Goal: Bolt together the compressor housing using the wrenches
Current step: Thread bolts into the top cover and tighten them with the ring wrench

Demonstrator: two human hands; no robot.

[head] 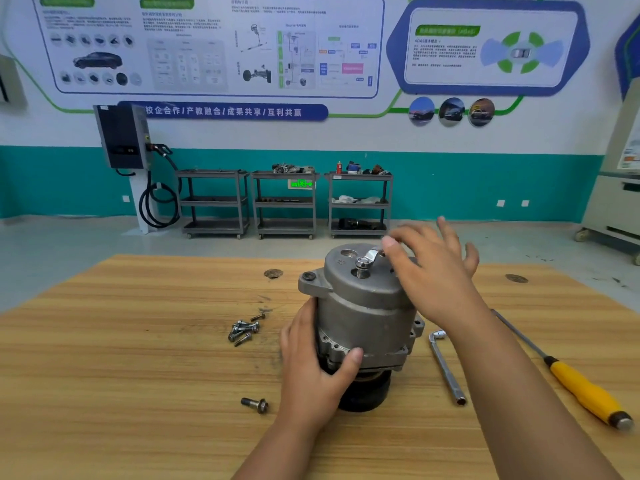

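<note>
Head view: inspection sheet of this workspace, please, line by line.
Surface: wooden table.
Job's things: compressor housing upright; short wrench seated on top of it; L-shaped wrench lying to its right; loose bolts to its left.
Clutter: yellow-handled tool at the right.
Grippers: left hand grips the housing's side; right hand, fingers spread, over the short wrench.
Cables: charger cable looped at the far wall.
Surroundings: shelf carts, wall posters.

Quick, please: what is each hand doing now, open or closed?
Left hand: grips the housing.
Right hand: open, fingers spread over the wrench.
</note>
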